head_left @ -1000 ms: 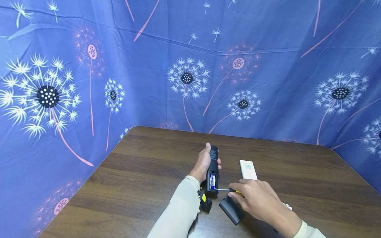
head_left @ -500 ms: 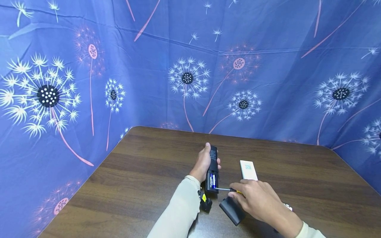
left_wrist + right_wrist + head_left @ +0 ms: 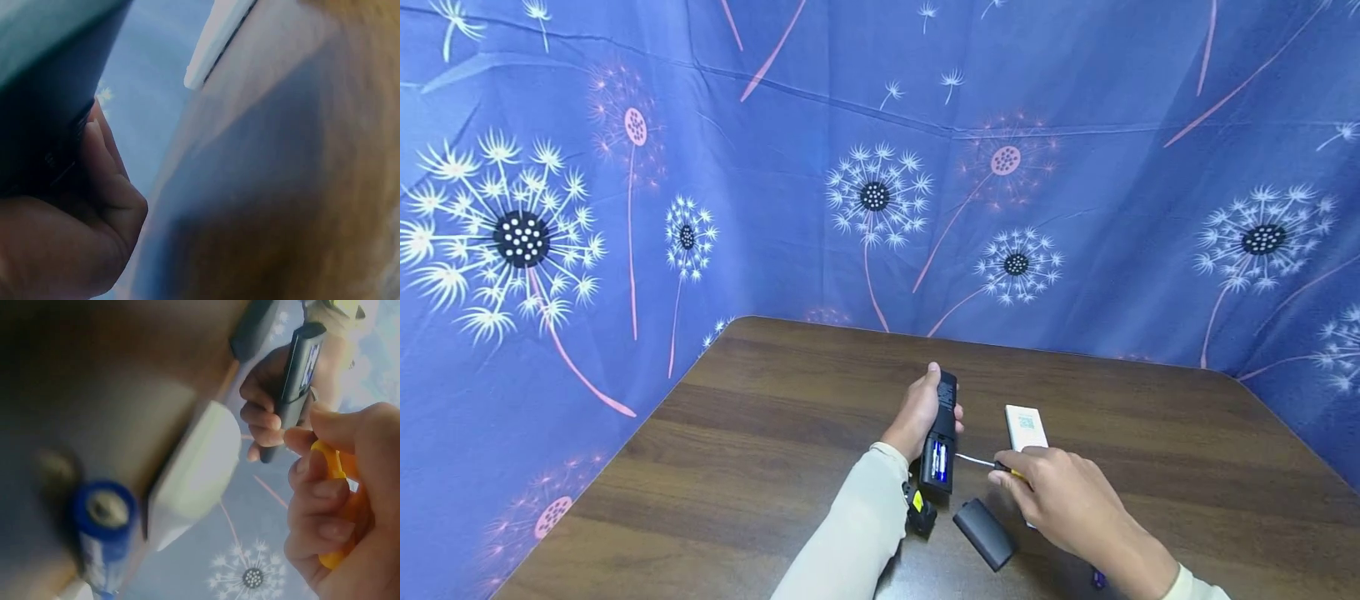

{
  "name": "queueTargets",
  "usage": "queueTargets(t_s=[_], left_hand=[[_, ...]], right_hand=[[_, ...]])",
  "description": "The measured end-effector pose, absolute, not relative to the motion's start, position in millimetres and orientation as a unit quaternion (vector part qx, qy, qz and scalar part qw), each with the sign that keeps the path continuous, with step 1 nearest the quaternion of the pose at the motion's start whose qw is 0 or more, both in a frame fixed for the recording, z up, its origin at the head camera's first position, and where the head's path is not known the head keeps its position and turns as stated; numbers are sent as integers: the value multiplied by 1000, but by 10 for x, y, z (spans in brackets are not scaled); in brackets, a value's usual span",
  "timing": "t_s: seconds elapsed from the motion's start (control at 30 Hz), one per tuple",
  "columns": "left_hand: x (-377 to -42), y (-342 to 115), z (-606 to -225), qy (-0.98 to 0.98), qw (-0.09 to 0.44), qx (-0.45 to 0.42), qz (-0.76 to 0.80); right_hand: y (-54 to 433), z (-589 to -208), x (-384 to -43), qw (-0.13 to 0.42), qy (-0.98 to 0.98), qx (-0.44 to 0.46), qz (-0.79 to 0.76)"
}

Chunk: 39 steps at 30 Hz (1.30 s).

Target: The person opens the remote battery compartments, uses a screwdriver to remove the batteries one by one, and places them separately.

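My left hand (image 3: 917, 415) grips a black remote control (image 3: 947, 417), thumb along its side and fingertips round the far edge. The remote's battery compartment faces up, uncovered, with blue-and-white batteries (image 3: 939, 461) inside. In my right hand (image 3: 1067, 492) is a screwdriver with a yellow handle (image 3: 328, 550), gripped by curled fingers. Its thin metal shaft (image 3: 976, 460) points left, the tip close beside the remote's right edge. A black battery cover (image 3: 985, 533) lies on the table between the hands. In the left wrist view the remote (image 3: 50, 112) looms dark above the curled fingers.
A white slab with a QR code (image 3: 1024, 427) lies on the wooden table (image 3: 775, 433), partly behind my right hand. A loose blue battery (image 3: 103, 531) stands out in the right wrist view. Blue dandelion-print cloth (image 3: 760, 208) hangs behind the table.
The screwdriver tip has left the compartment's near end and moved up and right, beside the remote. My right hand has shifted slightly right, uncovering more of the battery cover. The remote has shifted slightly right.
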<state>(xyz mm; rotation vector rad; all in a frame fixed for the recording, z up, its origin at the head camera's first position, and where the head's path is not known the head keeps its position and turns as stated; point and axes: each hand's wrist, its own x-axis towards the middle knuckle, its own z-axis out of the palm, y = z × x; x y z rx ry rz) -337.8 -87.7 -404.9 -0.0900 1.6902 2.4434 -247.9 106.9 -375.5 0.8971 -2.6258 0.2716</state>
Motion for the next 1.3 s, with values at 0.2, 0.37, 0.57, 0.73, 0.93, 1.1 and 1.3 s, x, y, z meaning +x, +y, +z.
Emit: queueTargets(t_s=[0.2,0.37,0.57,0.73,0.93,1.1,1.3], left_hand=[[-3387,-893,-4023,568,91,-24,818],[-3383,-894,-4031,564,94,-31,820],[-3405,-893,-4069,564,92,-36,820],[-3397,-904,-4086,573,93,-40,813],[-3384,-913,-4083,576,89,-38,812],[-3360,-928,-4067,579,93,-38,809],[-3365,-937,-4079,584,91,-34,806]], right_hand=[[1033,-3744,-2452,190,-920,330,94],[997,-3756,-2423,158,-922,340,95],[961,-3762,-2399,135,-927,339,92],[946,-3767,-2385,133,-927,339,85],[947,-3788,-2385,139,-921,354,84],[958,-3817,-2397,152,-909,378,86],[947,-3832,-2400,157,-906,383,88]])
